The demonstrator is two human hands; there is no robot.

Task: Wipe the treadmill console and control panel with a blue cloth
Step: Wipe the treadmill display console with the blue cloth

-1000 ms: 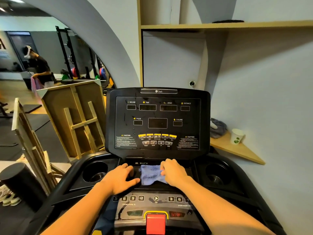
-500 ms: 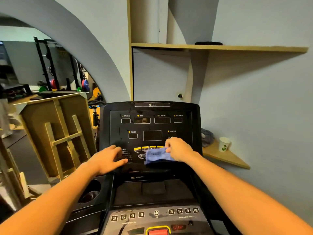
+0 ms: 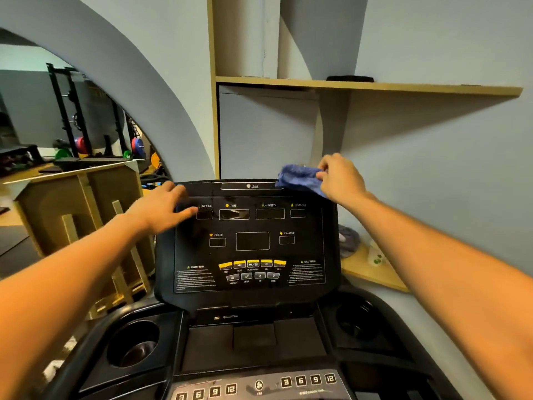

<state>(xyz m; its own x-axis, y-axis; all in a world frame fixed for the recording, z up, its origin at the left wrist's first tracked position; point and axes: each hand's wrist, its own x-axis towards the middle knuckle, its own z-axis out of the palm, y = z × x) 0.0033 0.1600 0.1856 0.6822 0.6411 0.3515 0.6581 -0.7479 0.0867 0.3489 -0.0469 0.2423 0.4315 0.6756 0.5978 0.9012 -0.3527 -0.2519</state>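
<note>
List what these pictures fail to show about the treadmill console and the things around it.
All in the head view:
- CAUTION text: too small and blurred.
- Console's top right corner: hidden by blue cloth in right hand.
- Paper cup: blurred, partly behind the right forearm.
- Lower number buttons: cut off by the bottom edge.

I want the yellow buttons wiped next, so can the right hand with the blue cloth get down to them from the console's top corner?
Probably yes. The right hand pinches the crumpled blue cloth at the black console's top right corner, and nothing lies between it and the row of yellow buttons; the left hand rests at the upper left.
</note>
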